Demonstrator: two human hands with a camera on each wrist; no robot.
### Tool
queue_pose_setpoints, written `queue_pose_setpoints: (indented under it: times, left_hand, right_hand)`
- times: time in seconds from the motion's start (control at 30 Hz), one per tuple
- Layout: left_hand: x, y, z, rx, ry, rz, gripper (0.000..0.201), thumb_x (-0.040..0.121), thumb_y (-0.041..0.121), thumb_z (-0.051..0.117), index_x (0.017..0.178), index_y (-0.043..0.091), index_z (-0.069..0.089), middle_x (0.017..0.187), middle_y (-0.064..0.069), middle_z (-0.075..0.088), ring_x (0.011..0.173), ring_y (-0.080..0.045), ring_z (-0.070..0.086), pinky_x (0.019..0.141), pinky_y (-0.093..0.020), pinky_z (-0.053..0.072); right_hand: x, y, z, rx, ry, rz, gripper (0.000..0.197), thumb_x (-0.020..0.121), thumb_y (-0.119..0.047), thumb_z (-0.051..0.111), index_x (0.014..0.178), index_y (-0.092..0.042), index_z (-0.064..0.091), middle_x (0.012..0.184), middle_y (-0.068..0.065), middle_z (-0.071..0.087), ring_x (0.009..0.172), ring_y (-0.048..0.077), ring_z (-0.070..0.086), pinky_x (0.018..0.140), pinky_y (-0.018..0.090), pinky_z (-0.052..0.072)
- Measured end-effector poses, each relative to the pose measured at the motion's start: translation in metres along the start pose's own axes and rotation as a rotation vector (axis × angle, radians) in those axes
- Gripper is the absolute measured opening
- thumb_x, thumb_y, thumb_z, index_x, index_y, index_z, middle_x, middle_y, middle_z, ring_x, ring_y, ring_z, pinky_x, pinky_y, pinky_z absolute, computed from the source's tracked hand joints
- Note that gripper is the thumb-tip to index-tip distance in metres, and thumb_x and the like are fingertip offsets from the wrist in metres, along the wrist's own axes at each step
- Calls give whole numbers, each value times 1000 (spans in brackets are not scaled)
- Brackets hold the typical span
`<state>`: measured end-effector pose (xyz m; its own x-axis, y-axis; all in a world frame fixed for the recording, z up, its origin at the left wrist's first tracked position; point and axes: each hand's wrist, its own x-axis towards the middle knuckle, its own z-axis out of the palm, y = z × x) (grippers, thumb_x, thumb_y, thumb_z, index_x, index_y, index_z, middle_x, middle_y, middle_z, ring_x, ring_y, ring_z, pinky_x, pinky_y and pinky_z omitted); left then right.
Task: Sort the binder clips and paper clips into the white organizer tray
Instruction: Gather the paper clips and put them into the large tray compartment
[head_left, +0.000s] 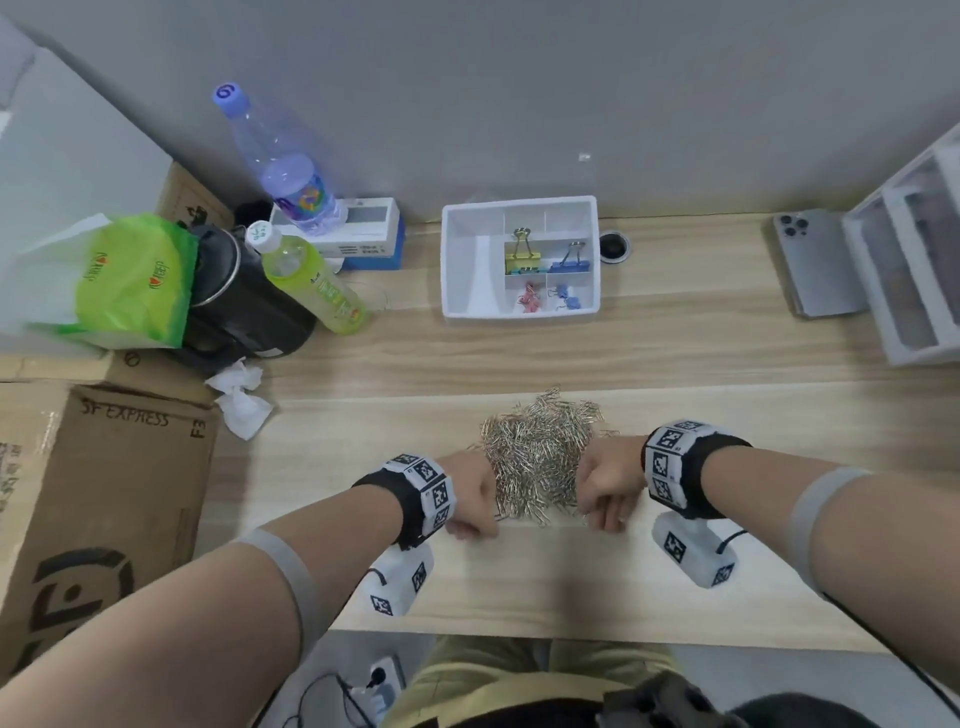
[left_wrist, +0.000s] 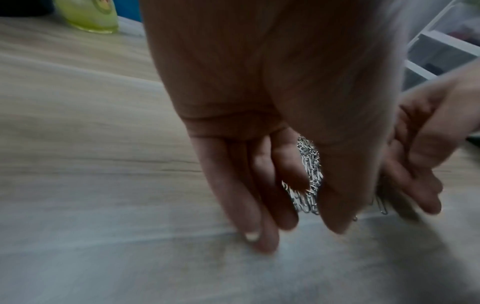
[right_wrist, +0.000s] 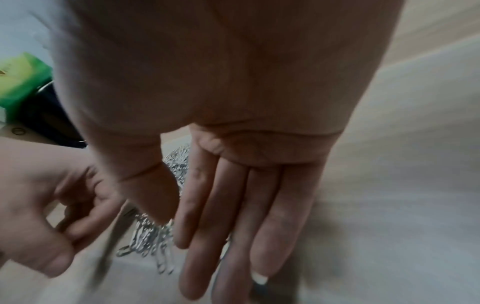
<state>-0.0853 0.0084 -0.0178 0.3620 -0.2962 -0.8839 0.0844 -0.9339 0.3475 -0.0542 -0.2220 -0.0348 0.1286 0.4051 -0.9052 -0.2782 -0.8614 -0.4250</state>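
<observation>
A heap of silver paper clips (head_left: 540, 457) lies on the wooden desk near its front edge. My left hand (head_left: 475, 499) stands against the heap's left side and my right hand (head_left: 608, 488) against its right side. Both have straight fingers angled down to the desk, hemming the clips between the palms. The left wrist view shows my left hand (left_wrist: 291, 216) in front of the clips (left_wrist: 309, 170). The right wrist view shows my right hand (right_wrist: 197, 230) beside the clips (right_wrist: 150, 242). The white organizer tray (head_left: 467, 260) sits at the back and holds a yellow binder clip (head_left: 522, 254), a blue binder clip (head_left: 570, 260) and small pink and blue clips.
On the left stand a water bottle (head_left: 280, 156), a green drink bottle (head_left: 311, 280), a black bag (head_left: 234, 301), a green plastic bag (head_left: 130, 275) and a cardboard box (head_left: 93, 509), with crumpled tissues (head_left: 241, 395) nearby. A phone (head_left: 815, 260) and a white drawer unit (head_left: 914, 260) sit at the right.
</observation>
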Motion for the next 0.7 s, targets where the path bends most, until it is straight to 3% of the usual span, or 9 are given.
queue_pose_setpoints:
  times: [0.07,0.17,0.23,0.33,0.4,0.5,0.6,0.7]
  left_hand:
    - [1,0,5,-63,-99,30,23,70,31,77,77,9,77,72,-4,75,61,-12,68,67,-26,61]
    - [8,7,13,-88,-79,78,26,72,32,79,91,15,78,70,6,72,63,-8,64,65,-19,54]
    - [14,13,16,-100,-20,96,29,73,29,80,98,16,77,78,8,73,68,-6,65,69,-18,52]
    - [18,21,19,-174,39,115,30,70,28,80,99,18,76,89,5,77,85,-13,72,79,-24,57]
    - [20,24,19,-214,64,121,30,69,28,80,97,18,76,88,4,77,87,-14,73,84,-31,58]
    - [18,25,13,-221,74,139,26,70,31,79,94,20,77,84,6,76,82,-11,72,85,-29,57]
    - [14,23,9,-268,-24,130,23,71,25,77,92,17,79,79,-1,76,67,-8,67,76,-23,56]
    - [15,21,12,-251,-35,120,24,70,21,74,93,18,79,78,-1,75,65,-7,65,76,-23,57]
  right_hand:
    - [9,0,14,39,-48,10,8,84,-11,63,84,-6,69,88,13,76,82,28,74,76,38,58]
    - [20,4,27,64,-21,0,20,81,-9,60,97,-5,70,87,7,77,86,23,75,70,31,56]
    - [24,4,30,89,15,-26,19,78,-9,60,94,-11,70,86,9,77,83,21,75,71,31,56]
    - [27,1,27,123,102,-75,17,73,-11,64,88,-18,70,82,11,77,81,21,75,77,36,57]
    - [26,-3,22,152,147,-108,22,74,-9,61,90,-17,72,81,10,77,79,20,75,68,30,56]
    - [19,-11,16,182,96,-89,21,79,-2,59,89,-14,72,76,6,75,75,20,73,62,26,53]
    - [13,-16,17,173,0,-50,22,84,1,53,88,-12,71,82,8,75,72,22,72,58,25,55]
    - [17,-14,25,111,8,-77,29,72,-4,56,88,-17,76,90,7,77,83,25,74,71,34,59]
